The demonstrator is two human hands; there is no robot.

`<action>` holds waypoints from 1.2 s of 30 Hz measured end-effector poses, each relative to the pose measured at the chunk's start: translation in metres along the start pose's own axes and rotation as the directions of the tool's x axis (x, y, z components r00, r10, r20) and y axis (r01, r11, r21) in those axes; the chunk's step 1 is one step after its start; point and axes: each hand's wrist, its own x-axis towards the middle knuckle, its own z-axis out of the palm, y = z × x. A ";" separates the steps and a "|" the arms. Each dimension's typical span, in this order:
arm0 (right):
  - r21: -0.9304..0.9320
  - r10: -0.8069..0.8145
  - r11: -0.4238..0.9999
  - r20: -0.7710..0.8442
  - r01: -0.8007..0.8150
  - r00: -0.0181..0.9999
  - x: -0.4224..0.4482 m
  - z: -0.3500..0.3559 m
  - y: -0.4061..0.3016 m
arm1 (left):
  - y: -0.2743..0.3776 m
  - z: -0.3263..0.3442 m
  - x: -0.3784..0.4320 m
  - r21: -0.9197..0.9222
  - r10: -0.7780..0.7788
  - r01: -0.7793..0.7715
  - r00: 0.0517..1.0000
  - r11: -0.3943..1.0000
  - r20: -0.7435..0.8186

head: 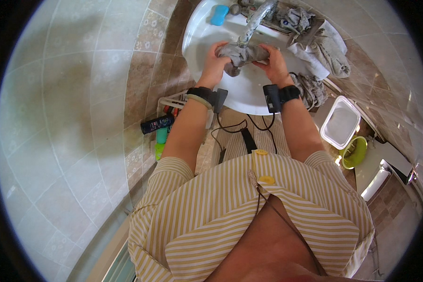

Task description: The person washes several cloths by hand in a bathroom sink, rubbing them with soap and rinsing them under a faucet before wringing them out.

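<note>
My left hand [215,61] grips one end of a wet grey cloth [243,54], and my right hand [273,63] holds its other end. Stretched between both hands, the cloth sits directly under the spout of a metal faucet [257,23]. A lower fold of it droops toward the bowl of a white washbasin [246,95]. At the basin's back left lies a blue bar of soap [219,15], with a small greyish round object [235,9] beside it. Each wrist wears a black strap with a cabled module.
Crumpled grey cloths [298,19] and a whitish-grey towel [326,49] lie along the basin's back right rim. A grey rag [308,91] hangs at its right side. Further right are a white plastic tub [340,121] and a green basket [354,152]. Bottles, including a dark one [157,123], stand lower left.
</note>
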 end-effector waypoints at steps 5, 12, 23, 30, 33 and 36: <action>0.460 0.291 0.820 0.177 -0.340 0.940 0.010 0.007 0.036 | 0.009 0.002 -0.003 -0.328 -0.093 0.114 0.992 0.938 0.080; 0.364 0.396 0.824 0.179 -0.435 0.901 -0.016 0.041 0.039 | 0.031 0.005 -0.035 0.748 0.511 -0.648 0.694 0.140 0.506; -0.233 0.177 0.959 0.034 -0.165 0.984 -0.002 0.062 0.084 | -0.007 -0.001 -0.041 0.676 0.364 -0.180 0.921 0.715 -0.139; -0.642 -0.257 0.730 0.059 0.234 0.964 -0.028 0.092 0.085 | -0.015 -0.041 -0.043 0.384 0.016 0.109 0.951 0.917 -0.308; -0.266 -0.179 0.940 0.154 0.215 0.972 -0.002 0.100 0.079 | 0.031 -0.060 -0.026 0.718 0.387 -0.158 0.907 0.678 -0.165; -0.232 0.068 0.973 0.243 -0.010 0.968 -0.004 0.123 0.067 | 0.055 -0.089 -0.011 0.975 0.534 -0.111 0.845 0.192 -0.008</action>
